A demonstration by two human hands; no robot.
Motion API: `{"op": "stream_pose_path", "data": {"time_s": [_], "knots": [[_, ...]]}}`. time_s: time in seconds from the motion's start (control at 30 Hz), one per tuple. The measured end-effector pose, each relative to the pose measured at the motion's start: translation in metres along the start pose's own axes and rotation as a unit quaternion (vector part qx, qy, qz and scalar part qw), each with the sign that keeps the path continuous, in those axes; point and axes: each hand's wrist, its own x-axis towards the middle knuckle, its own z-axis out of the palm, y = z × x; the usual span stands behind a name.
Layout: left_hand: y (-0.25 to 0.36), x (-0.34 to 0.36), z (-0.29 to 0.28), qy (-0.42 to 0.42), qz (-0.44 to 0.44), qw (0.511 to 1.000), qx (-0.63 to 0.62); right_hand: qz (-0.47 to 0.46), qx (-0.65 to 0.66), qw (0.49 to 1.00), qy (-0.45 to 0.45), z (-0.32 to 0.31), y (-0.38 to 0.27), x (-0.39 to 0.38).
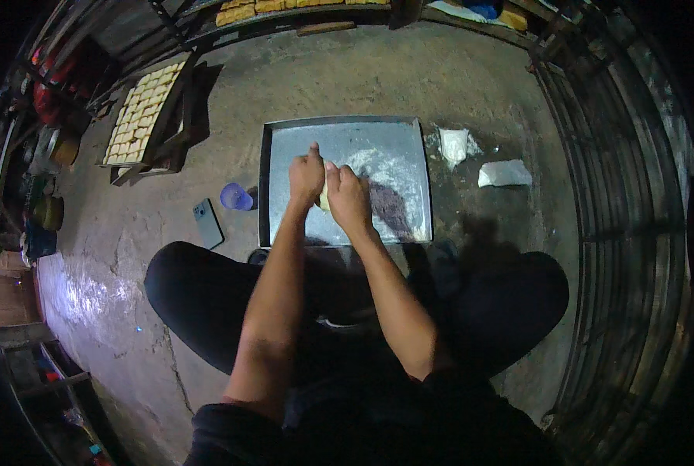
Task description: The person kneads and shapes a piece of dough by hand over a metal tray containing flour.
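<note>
Both hands [306,180] closed around a pale lump [324,199] (mostly hidden), over a metal tray [296,138], white powder [380,165] at two o'clock, purple cup [240,199] at nine o'clock

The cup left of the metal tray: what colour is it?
The cup is purple; best seen in the head view.

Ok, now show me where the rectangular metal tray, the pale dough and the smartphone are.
Rectangular metal tray [304,136]: head view, bare bottom near the far rim.
Pale dough [324,199]: head view, the small part left uncovered.
Smartphone [208,224]: head view, middle of its upward side.
</note>
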Motion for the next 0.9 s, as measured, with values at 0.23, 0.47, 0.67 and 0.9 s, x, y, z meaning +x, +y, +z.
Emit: {"op": "stream_pose_path", "data": {"time_s": [0.23, 0.47, 0.67, 0.9], "knots": [[0.014, 0.030, -0.009, 0.017, 0.025, 0.999, 0.013, -0.047, 0.025, 0.999, -0.013, -0.007, -0.017, 0.003], [0.002, 0.039, -0.009, 0.038, 0.011, 0.999, 0.031, -0.059, -0.026, 0.998, -0.005, -0.002, -0.011, -0.008], [-0.023, 0.057, -0.012, 0.008, -0.036, 0.992, -0.124, -0.008, 0.070, 0.997, -0.036, -0.005, -0.020, -0.010], [0.015, 0.031, -0.018, -0.027, -0.041, 0.969, -0.241, 0.249, 0.490, 0.832, -0.072, -0.031, -0.029, 0.009]]}}
